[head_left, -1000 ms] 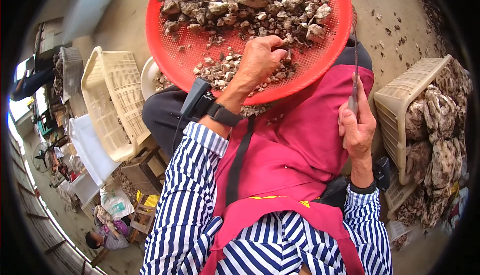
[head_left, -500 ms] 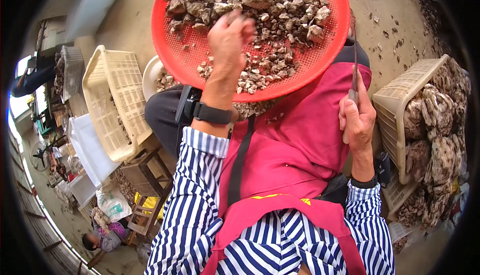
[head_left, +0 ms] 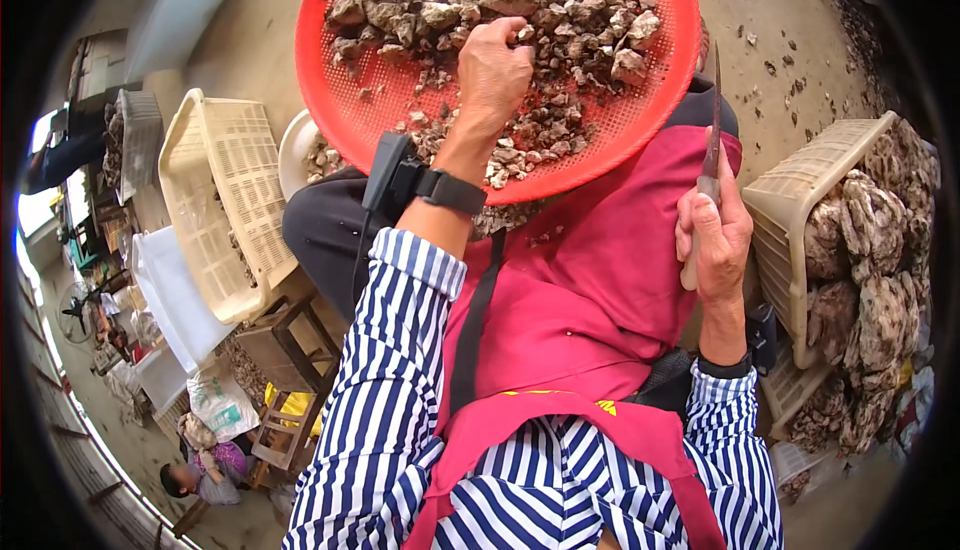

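A round red plastic sieve (head_left: 350, 130) lies tilted over my lap, with rough grey-brown lumps (head_left: 440, 16) in its far part and small broken bits nearer me. My left hand (head_left: 495, 72) reaches over its middle, fingers curled down and pinched together among the pieces. What the fingertips hold, if anything, is hidden. In my right hand (head_left: 718, 235) is a knife (head_left: 710, 162), gripped by its pale handle, its narrow dark blade pointing up and away beside the sieve's right rim.
On the right stands a cream crate (head_left: 790, 220) heaped with large brown clumps (head_left: 868, 225). To the left are another cream crate (head_left: 225, 200), a white basin (head_left: 296, 155) under the sieve and a wooden stool (head_left: 285, 350). A person (head_left: 215, 470) sits at the lower left.
My left hand has moved right and slightly farther into the sieve, its fingers now down among the pieces. My right hand still holds the knife in nearly the same place.
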A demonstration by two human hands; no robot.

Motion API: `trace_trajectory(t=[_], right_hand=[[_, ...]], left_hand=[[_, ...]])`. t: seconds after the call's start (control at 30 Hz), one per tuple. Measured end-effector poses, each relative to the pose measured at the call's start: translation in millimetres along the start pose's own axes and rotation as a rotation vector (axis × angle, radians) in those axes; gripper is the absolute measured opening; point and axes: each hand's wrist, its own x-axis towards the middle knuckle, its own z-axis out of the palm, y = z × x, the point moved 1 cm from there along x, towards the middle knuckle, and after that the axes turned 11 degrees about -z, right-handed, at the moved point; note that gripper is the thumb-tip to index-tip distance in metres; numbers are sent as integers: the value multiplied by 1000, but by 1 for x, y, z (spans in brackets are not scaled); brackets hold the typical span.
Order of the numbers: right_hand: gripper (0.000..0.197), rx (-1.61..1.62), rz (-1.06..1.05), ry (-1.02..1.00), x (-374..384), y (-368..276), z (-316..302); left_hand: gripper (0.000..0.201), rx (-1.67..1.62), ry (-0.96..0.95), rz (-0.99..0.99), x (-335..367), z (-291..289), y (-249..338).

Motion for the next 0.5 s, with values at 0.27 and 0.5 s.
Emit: trace_trajectory(t=[0.27,0.5], right_hand=[[55,3,3,-5,1,2,3],[55,-39,3,20,0,1,3]], left_hand=[[25,218,-26,14,2,3,-11],[22,-737,-435,-580,-34,-38,-9]])
